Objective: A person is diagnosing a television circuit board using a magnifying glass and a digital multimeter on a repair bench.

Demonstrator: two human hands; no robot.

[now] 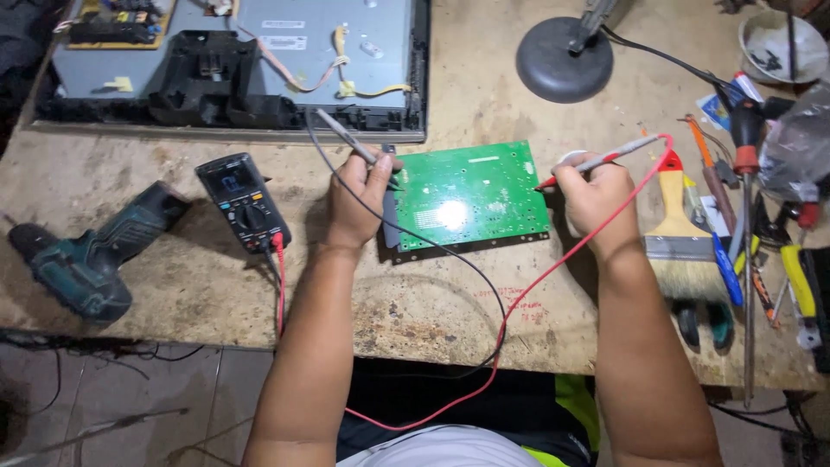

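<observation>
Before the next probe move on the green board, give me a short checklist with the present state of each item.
1. Left hand grips the black probe, tip at the left edge of the green circuit board: ok.
2. Right hand grips the red probe, tip at the board's right edge: ok.
3. Both leads run back to the multimeter: ok.
4. Meter display readable: cannot tell, too small.
5. Board lies flat on the workbench: ok.
6. Exact contact points under the tips: cannot tell, glare and hands hide them.
</observation>
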